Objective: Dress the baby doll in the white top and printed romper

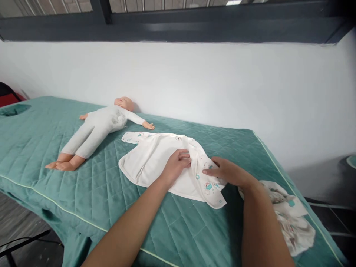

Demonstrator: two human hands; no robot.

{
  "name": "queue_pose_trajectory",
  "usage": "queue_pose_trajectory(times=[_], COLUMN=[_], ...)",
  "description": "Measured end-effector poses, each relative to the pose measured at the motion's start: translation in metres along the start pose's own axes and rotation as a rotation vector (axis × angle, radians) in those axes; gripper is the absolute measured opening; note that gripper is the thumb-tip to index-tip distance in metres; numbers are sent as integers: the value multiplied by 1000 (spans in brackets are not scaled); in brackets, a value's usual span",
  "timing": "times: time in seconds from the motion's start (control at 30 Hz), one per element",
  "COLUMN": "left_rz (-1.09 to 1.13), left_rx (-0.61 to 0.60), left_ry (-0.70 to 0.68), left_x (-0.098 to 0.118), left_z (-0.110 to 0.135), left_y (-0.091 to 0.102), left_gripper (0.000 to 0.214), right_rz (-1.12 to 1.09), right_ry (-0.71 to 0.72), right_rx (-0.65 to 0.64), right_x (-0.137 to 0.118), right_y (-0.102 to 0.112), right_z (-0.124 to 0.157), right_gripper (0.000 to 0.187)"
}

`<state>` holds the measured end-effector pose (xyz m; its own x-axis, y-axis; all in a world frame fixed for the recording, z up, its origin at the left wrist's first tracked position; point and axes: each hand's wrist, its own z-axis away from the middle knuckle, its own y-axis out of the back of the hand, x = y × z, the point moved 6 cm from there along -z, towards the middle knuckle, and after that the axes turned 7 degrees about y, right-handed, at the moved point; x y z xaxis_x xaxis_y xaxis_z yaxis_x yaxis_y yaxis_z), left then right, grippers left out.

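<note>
A white baby shirt (155,159) with small teal and red prints lies spread open on the green quilted cover (178,226). My left hand (178,165) rests over the shirt's inside, its fingers curled at the edge of the right front panel. My right hand (226,170) pinches the printed cloth at the right side near the sleeve, thumb toward me. Left of the shirt a baby doll (97,124) lies on its back in a white cloth body, its head toward the wall and one arm reaching toward the shirt.
Crumpled printed baby clothes (296,226) lie at the right end of the bed, partly behind my right forearm. A white wall (194,81) runs along the far side beneath a dark window frame (178,27). A hole (15,109) shows in the cover at far left.
</note>
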<state>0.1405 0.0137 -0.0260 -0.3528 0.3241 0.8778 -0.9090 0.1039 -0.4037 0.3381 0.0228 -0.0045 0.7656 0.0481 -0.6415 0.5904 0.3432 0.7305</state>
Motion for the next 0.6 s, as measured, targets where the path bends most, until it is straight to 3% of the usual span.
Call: queue_pose_trajectory(times=[0.07,0.13,0.43,0.6], left_rz=[-5,6,-23,-64], left_rx=[-1,-3,-57,-62], left_ry=[-1,-3,-3,-17], left_x=[1,1,-2,-2], left_z=[1,2,0,0], left_y=[0,0,-4,-4], left_gripper=[36,34,28,24], right_rz=[-18,-12,109,251], right_ry=[-13,-13,-235,-321], right_rx=[-7,76,729,791], right_x=[-4,-4,33,37], right_y=[3,13,63,70], right_z=[4,5,13,23], right_gripper=[35,34,19,33])
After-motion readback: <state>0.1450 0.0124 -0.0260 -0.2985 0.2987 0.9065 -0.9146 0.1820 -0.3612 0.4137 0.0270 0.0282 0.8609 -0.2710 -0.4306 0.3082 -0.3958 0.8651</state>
